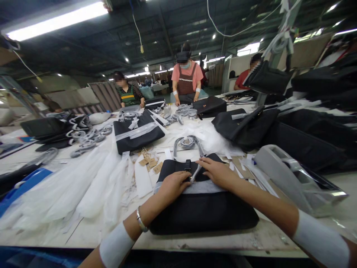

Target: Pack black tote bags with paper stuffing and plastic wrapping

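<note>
A black bag (205,214) lies flat in front of me, with a grey band of wrapping across its middle. Its handle (174,147), covered in clear wrapping, arches out beyond the far edge. My left hand (173,185) is closed at the black buckle strap (187,166), thumb and fingers around its lower end. To the right of the buckle, my right hand (216,172) rests on the bag with its fingers stretched out. A narrow wrapped strip (196,173) runs slantwise between the two hands, close to the right fingertips.
Thin white plastic bags (61,186) spread over the left side. Brown paper tags (150,162) lie beyond my left hand, and a grey tape dispenser (284,175) stands at right. Another black bag (139,130) and stacked black bags (315,137) lie farther off. Co-workers (186,80) stand across the table.
</note>
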Motion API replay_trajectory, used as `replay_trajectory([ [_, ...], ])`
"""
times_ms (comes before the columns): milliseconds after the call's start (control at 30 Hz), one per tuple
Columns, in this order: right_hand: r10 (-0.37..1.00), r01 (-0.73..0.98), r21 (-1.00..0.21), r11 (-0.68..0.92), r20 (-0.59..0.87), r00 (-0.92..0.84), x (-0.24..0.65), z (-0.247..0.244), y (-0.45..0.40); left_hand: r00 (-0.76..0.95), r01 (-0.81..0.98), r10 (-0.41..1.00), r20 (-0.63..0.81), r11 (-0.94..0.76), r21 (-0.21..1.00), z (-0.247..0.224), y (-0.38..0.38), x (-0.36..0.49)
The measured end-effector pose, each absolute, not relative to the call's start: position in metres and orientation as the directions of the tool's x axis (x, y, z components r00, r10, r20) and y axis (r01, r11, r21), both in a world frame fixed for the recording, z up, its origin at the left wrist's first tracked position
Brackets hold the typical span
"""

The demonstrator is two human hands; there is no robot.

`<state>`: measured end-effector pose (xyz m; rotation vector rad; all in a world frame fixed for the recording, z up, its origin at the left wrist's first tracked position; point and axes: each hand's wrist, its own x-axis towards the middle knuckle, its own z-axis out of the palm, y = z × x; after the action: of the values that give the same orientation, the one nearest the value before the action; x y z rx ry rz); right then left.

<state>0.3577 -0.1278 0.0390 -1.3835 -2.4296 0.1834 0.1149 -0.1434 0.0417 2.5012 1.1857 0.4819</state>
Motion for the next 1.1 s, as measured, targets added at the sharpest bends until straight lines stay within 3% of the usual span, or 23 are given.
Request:
replay_trajectory([
  [133, 0.822, 0.786, -0.244, 0.569, 0.197, -0.534, 0.347, 0.041, -0.098, 0.618, 0.679, 0.774, 0.136, -0.613, 0.405, 0.043, -0.138, 0.12],
  [267, 0.886, 0.86, -0.284, 0.424, 0.327, -0.329, 0.34, 0.046, -0.078, 0.624, 0.676, 0.771, 0.129, -0.615, 0.406, 0.046, -0.135, 0.12],
  [433, 0.931, 0.898, -0.32, 0.304, 0.302, -0.208, 0.333, 0.048, -0.061, 0.555, 0.761, 0.814, 0.171, -0.58, 0.291, 0.052, -0.116, 0.12],
  [633, 0.933, 0.827, -0.44, 0.349, 0.249, -0.261, 0.337, 0.042, -0.038, 0.607, 0.753, 0.78, 0.15, -0.626, 0.205, 0.05, -0.074, 0.151],
  [833, 0.917, 0.761, -0.524, 0.383, 0.116, -0.382, 0.349, 0.04, -0.023, 0.632, 0.746, 0.77, 0.087, -0.635, 0.201, 0.038, -0.042, 0.164],
  [1100, 0.844, 0.785, -0.416, 0.459, -0.07, -0.531, 0.358, 0.051, -0.001, 0.607, 0.712, 0.773, 0.185, -0.632, 0.304, 0.034, -0.037, 0.152],
])
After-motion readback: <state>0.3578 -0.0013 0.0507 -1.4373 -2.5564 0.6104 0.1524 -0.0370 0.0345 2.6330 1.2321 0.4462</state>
